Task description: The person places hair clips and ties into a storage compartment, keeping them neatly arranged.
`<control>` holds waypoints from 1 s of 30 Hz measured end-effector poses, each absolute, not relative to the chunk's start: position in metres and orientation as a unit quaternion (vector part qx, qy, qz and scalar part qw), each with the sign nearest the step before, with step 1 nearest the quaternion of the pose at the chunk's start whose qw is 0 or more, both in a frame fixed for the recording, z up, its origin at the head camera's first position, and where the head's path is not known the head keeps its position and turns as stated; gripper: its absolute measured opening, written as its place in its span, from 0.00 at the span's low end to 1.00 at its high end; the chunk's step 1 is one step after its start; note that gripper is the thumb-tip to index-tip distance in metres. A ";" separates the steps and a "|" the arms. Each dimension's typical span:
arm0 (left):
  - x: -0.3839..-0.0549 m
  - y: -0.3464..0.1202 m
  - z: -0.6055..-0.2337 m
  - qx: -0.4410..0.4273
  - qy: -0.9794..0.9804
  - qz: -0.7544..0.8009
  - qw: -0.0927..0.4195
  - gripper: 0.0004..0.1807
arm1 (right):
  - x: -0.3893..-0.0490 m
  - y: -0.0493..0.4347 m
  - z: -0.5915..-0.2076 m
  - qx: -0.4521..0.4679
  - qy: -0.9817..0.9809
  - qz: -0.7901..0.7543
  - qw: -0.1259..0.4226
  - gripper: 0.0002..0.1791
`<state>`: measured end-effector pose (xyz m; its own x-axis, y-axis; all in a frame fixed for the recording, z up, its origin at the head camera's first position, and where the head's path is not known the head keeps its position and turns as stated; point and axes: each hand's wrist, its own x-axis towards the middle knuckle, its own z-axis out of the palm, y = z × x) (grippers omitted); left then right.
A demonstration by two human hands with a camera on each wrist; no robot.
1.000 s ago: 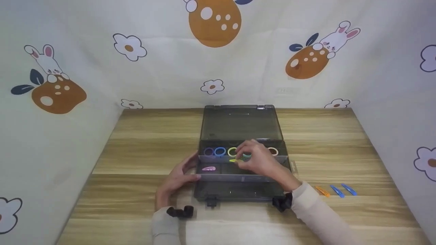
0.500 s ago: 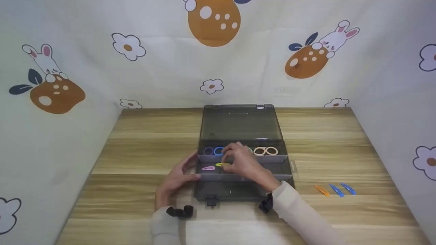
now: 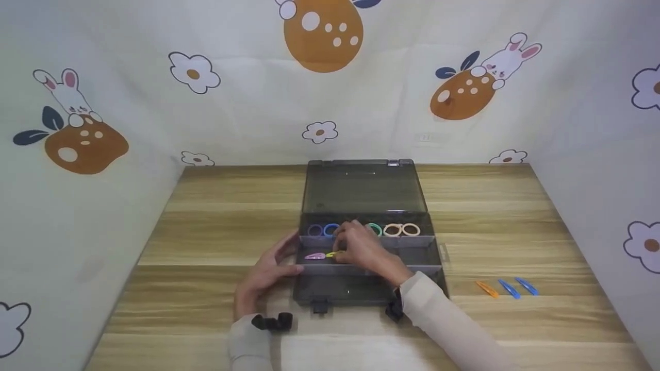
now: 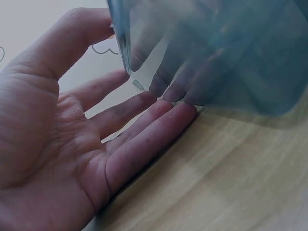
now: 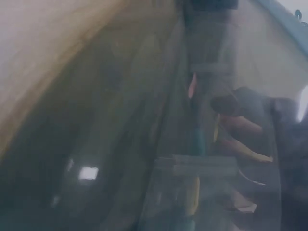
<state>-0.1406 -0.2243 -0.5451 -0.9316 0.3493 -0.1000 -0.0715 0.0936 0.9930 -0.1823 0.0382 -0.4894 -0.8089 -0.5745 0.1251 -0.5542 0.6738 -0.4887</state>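
A dark translucent organizer box (image 3: 368, 283) stands with its lid raised. My left hand (image 3: 270, 265) rests against the box's left side; in the left wrist view, the hand (image 4: 82, 130) has its fingers stretched to the wall and its thumb at the upper edge. My right hand (image 3: 363, 247) reaches into the middle compartment and pinches a yellow snap hair clip (image 3: 330, 254), partly hidden by the fingers. A pink snap hair clip (image 3: 315, 256) lies just left of it. Through the box wall, the right wrist view dimly shows the fingers (image 5: 245, 147) with the yellow clip (image 5: 216, 128).
Several hair ties, including a blue one (image 3: 331, 230) and a beige one (image 3: 411, 230), line the back compartment. An orange clip (image 3: 487, 289) and two blue clips, one of them farthest right (image 3: 526, 286), lie on the wooden table (image 3: 227, 206). Behind hangs a patterned curtain.
My right hand has carried the yellow clip leftward and down into the middle compartment, beside the pink clip. The left hand has stayed at the box's side.
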 end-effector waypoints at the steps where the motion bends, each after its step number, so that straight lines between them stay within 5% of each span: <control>1: -0.141 -0.224 -0.545 0.098 0.722 0.667 0.157 0.51 | -0.182 0.038 -0.490 -0.310 0.915 -0.259 0.017 0.04; 30: -0.141 -0.227 -0.545 0.106 0.723 0.665 0.156 0.52 | -0.181 0.037 -0.486 -0.315 0.917 -0.245 0.020 0.06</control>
<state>-0.1410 -0.2267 -0.5448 -0.9286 0.3611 -0.0851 -0.0546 0.0938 0.9941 -0.1812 0.0367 -0.4860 -0.8007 -0.5873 0.1180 -0.5679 0.6815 -0.4615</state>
